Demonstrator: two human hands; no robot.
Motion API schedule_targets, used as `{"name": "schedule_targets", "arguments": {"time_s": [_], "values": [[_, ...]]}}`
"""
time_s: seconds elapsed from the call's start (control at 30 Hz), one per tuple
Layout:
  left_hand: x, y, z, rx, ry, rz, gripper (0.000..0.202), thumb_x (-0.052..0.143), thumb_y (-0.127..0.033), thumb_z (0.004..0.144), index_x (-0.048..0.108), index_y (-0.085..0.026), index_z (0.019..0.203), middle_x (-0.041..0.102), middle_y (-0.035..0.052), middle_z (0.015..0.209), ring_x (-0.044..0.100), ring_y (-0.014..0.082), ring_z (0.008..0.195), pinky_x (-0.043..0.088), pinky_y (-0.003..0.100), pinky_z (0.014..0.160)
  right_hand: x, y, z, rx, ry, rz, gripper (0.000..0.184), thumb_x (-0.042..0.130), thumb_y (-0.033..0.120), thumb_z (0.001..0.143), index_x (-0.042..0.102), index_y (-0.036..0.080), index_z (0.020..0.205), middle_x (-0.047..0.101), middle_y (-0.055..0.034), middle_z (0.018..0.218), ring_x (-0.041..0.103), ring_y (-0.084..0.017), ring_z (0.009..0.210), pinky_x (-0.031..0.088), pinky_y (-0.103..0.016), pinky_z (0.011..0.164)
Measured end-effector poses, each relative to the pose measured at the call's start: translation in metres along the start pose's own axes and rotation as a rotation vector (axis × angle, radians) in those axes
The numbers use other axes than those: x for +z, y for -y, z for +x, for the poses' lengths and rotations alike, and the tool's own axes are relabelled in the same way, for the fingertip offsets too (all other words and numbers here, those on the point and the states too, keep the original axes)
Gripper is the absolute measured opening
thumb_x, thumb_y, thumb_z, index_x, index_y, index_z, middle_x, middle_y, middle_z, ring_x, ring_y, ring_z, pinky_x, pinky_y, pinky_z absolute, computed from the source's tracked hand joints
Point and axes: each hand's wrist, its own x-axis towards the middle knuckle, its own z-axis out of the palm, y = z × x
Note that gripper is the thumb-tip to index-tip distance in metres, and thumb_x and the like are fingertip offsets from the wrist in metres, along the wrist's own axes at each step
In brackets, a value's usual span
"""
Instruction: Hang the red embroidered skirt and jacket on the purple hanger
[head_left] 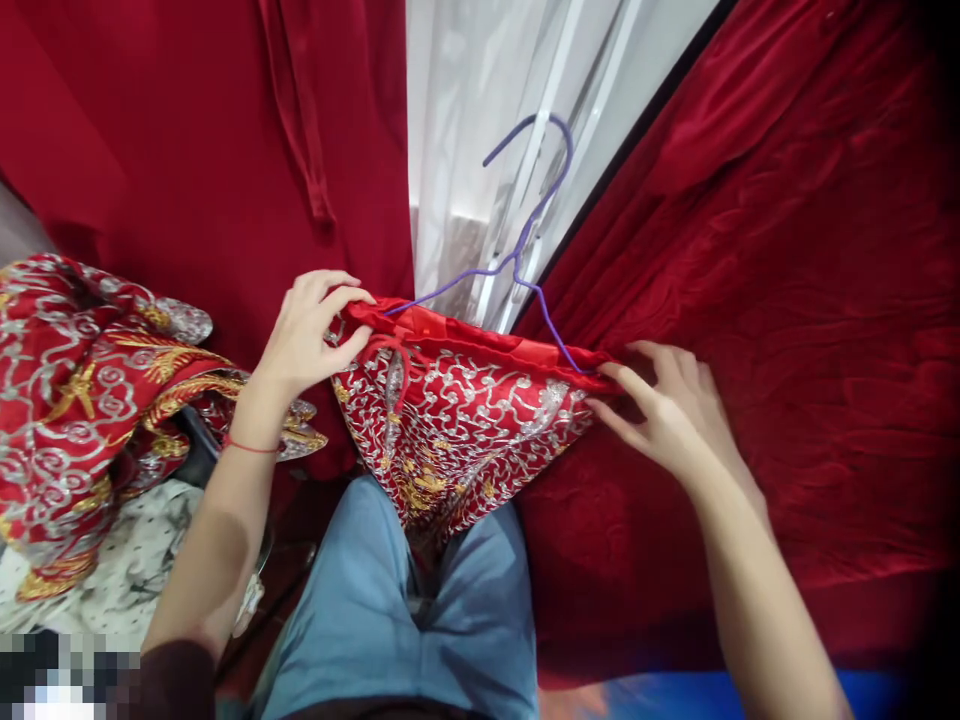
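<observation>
A red embroidered skirt (465,415) with silver scrolls and gold motifs hangs in front of my legs, its satin waistband stretched sideways. A purple wire hanger (517,250) has its two arms tucked inside the waistband, the hook pointing up. My left hand (304,325) pinches the waistband's left end between thumb and fingers. At the other end my right hand (667,405) grips the band close to the hanger's right arm. A thin red tie hangs from the waistband near my left hand. The hanger's lower part is hidden inside the skirt.
A matching embroidered garment (82,400) lies heaped at the left, over a white patterned cloth (142,560). Red drapes hang on the left (187,150) and right (787,330). Between them is a white translucent panel (465,110).
</observation>
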Motion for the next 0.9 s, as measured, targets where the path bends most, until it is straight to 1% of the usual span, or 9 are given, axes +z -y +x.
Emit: {"name": "schedule_targets", "arguments": {"time_s": [0.07, 0.13, 0.3, 0.43, 0.53, 0.6, 0.7, 0.8, 0.9], "values": [[0.0, 0.007, 0.008, -0.001, 0.084, -0.041, 0.024, 0.063, -0.031, 0.081, 0.065, -0.025, 0.104, 0.065, 0.0065, 0.108, 0.059, 0.0245, 0.099, 0.044, 0.039, 0.091, 0.001, -0.01, -0.005, -0.002, 0.039, -0.032, 0.024, 0.055, 0.037, 0.092, 0.065, 0.024, 0.109, 0.06, -0.0144, 0.123, 0.054, -0.032, 0.112, 0.045, -0.049, 0.087], [0.001, 0.011, 0.01, -0.041, 0.103, -0.083, 0.021, 0.061, -0.033, 0.084, 0.065, -0.023, 0.102, 0.067, 0.0054, 0.099, 0.059, 0.0198, 0.084, 0.044, 0.032, 0.079, 0.001, -0.015, -0.006, -0.008, 0.059, -0.006, 0.02, 0.05, 0.031, 0.094, 0.066, 0.024, 0.103, 0.062, -0.013, 0.121, 0.056, -0.03, 0.109, 0.045, -0.045, 0.085], [0.005, 0.015, 0.002, -0.175, -0.064, -0.211, 0.018, 0.061, -0.034, 0.086, 0.062, -0.02, 0.098, 0.063, 0.0014, 0.079, 0.052, 0.0127, 0.063, 0.039, 0.026, 0.062, -0.003, -0.013, 0.007, -0.003, 0.017, 0.263, 0.016, 0.05, 0.03, 0.094, 0.065, 0.024, 0.096, 0.065, -0.0109, 0.122, 0.061, -0.026, 0.108, 0.047, -0.044, 0.087], [0.013, 0.014, -0.002, -0.235, -0.256, -0.271, 0.019, 0.058, -0.04, 0.089, 0.058, -0.022, 0.096, 0.06, 0.001, 0.077, 0.052, 0.0129, 0.063, 0.041, 0.026, 0.061, -0.008, -0.008, 0.022, 0.047, -0.042, 0.505, 0.014, 0.056, 0.034, 0.091, 0.065, 0.024, 0.091, 0.067, -0.0107, 0.115, 0.064, -0.024, 0.103, 0.05, -0.041, 0.087], [0.019, 0.011, -0.002, -0.263, -0.329, -0.33, 0.02, 0.057, -0.043, 0.09, 0.057, -0.022, 0.094, 0.059, 0.0009, 0.077, 0.052, 0.0128, 0.063, 0.041, 0.026, 0.06, -0.005, -0.004, 0.032, 0.11, -0.069, 0.624, 0.014, 0.061, 0.037, 0.088, 0.066, 0.024, 0.088, 0.071, -0.0104, 0.098, 0.067, -0.022, 0.09, 0.051, -0.037, 0.082], [0.021, 0.008, -0.001, -0.276, -0.336, -0.383, 0.022, 0.056, -0.044, 0.09, 0.056, -0.022, 0.093, 0.059, 0.001, 0.077, 0.053, 0.0124, 0.063, 0.042, 0.026, 0.061, -0.001, 0.0, 0.038, 0.198, -0.091, 0.701, 0.016, 0.062, 0.039, 0.087, 0.067, 0.023, 0.088, 0.072, -0.0099, 0.088, 0.066, -0.02, 0.079, 0.051, -0.034, 0.075], [0.022, 0.003, 0.001, -0.282, -0.306, -0.449, 0.026, 0.056, -0.047, 0.09, 0.054, -0.022, 0.093, 0.059, 0.0015, 0.08, 0.055, 0.0123, 0.067, 0.044, 0.025, 0.062, 0.003, 0.007, 0.05, 0.297, -0.206, 0.803, 0.018, 0.063, 0.038, 0.088, 0.067, 0.021, 0.089, 0.071, -0.0115, 0.09, 0.065, -0.018, 0.077, 0.051, -0.031, 0.071], [0.02, 0.008, 0.005, -0.281, -0.29, -0.471, 0.028, 0.056, -0.049, 0.09, 0.054, -0.022, 0.093, 0.06, 0.0023, 0.082, 0.056, 0.0125, 0.068, 0.045, 0.024, 0.062, 0.004, 0.011, 0.06, 0.266, -0.285, 0.819, 0.018, 0.062, 0.037, 0.089, 0.066, 0.02, 0.09, 0.07, -0.012, 0.095, 0.065, -0.017, 0.083, 0.05, -0.03, 0.074], [0.019, 0.023, 0.011, -0.314, -0.292, -0.491, 0.029, 0.059, -0.051, 0.087, 0.055, -0.022, 0.091, 0.061, 0.0024, 0.081, 0.056, 0.0126, 0.067, 0.045, 0.024, 0.059, 0.007, 0.007, 0.059, 0.271, -0.309, 0.756, 0.017, 0.064, 0.038, 0.088, 0.064, 0.021, 0.084, 0.067, -0.0077, 0.084, 0.06, -0.014, 0.072, 0.047, -0.028, 0.066]]}}
